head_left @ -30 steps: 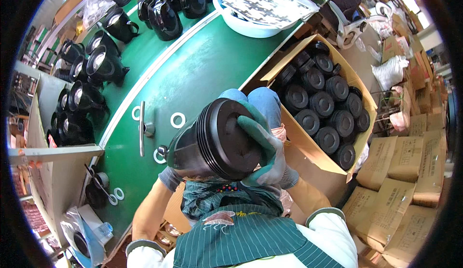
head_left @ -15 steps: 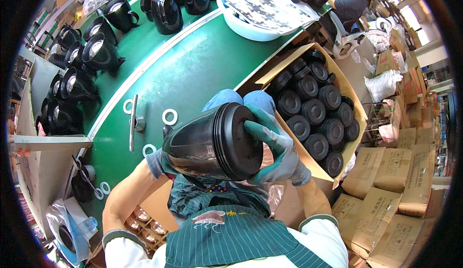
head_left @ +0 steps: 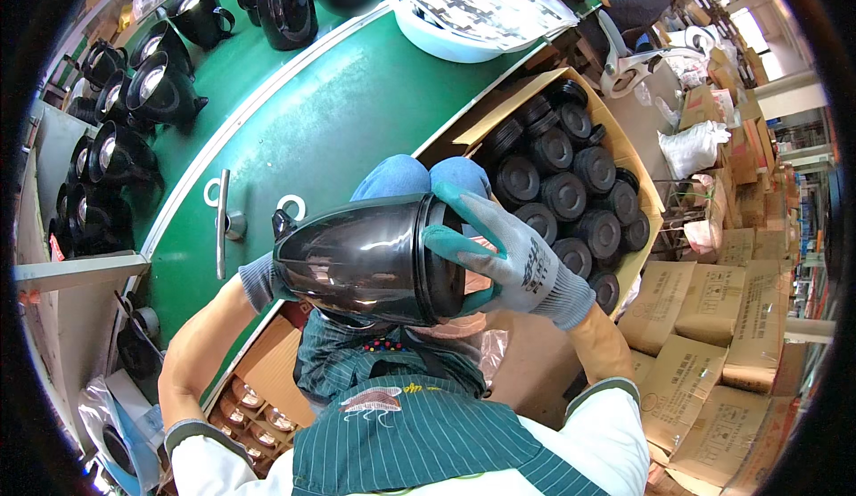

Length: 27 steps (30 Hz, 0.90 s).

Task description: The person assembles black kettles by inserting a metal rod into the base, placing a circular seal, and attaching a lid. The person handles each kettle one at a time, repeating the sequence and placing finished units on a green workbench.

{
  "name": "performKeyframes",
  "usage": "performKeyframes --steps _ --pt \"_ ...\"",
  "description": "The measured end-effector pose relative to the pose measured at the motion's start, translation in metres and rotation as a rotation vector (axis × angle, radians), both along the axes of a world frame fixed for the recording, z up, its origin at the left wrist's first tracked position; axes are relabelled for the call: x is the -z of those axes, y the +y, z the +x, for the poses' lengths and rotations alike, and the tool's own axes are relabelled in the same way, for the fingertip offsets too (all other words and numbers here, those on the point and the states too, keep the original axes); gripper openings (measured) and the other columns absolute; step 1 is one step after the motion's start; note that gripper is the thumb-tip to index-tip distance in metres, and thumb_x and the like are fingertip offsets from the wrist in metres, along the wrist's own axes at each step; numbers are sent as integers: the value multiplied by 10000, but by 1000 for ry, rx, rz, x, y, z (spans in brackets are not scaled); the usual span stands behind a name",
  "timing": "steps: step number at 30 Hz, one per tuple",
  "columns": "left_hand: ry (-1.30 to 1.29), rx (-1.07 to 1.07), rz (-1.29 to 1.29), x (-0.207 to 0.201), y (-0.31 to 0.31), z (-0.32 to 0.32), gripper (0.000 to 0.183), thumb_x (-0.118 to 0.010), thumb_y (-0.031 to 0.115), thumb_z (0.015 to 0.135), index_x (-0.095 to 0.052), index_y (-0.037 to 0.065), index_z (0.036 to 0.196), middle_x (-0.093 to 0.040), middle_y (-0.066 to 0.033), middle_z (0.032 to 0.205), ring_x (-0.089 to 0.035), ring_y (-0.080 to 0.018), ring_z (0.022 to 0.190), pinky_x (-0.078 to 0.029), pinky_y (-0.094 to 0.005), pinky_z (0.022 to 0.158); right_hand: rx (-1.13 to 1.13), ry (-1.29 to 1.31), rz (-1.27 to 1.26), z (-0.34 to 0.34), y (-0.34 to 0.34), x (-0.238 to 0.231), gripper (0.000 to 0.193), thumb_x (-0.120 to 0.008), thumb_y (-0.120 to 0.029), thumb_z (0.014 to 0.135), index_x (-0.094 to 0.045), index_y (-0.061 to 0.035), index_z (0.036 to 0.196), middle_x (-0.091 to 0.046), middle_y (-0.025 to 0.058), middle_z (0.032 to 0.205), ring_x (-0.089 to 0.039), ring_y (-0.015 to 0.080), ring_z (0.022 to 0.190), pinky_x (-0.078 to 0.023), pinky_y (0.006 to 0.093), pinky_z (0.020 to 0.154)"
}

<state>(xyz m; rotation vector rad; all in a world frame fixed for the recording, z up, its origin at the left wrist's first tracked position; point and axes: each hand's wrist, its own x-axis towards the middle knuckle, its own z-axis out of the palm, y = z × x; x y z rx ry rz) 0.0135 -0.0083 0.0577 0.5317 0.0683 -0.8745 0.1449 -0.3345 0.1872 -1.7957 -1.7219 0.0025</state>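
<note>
Two gloved hands have this glossy black kettle body held between them, tipped on its side above our lap. Our right hand, in a grey glove with green-coated fingers, is clamped over the round base end, fingers spread across the disc and curling around its rim. Our left hand sits at the narrower top end, mostly hidden behind the shell, so we cannot tell how its fingers are set, only that it presses against that end. The kettle body lies level between the two, base to the right, top to the left.

Beyond it runs a green conveyor belt, with two white rings and a metal tool lying just past the kettle. More black kettles stand in a row along the belt's left side. To the right, an open cardboard box holds black round bases packed in rows. A pale blue basin with printed sheets sits farther up, and sealed cartons stack up on the right.
</note>
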Motion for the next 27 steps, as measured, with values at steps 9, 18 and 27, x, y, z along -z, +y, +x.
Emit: performKeyframes --steps 9,18,27 --pt "232 -310 -151 36 20 -28 527 -550 117 1045 -417 21 1546 -495 -205 1533 -564 -349 1340 -527 -533 1092 190 239 -21 -20 -1 -13 1196 -981 -481 580 -422 -36 1539 -529 230 1487 -612 398 1283 -542 460 1030" --pt "-1019 -991 1538 -31 -4 -17 410 -733 326 833 -757 -23 1047 -777 -136 922 -731 -242 820 -556 -342 795 301 878 -25 -19 -16 13 1275 -1004 -415 587 -325 -63 1607 -597 137 1450 -590 225 1307 -471 406 1118" --pt "-1479 -1011 1594 -112 -39 -6 281 -717 188 793 -748 -23 976 -766 -179 951 -763 -343 887 -591 -393 845 423 1015 290 -8 7 96 716 -472 -490 1072 -273 -86 1628 -335 95 1631 -328 227 1512 -247 366 1256"
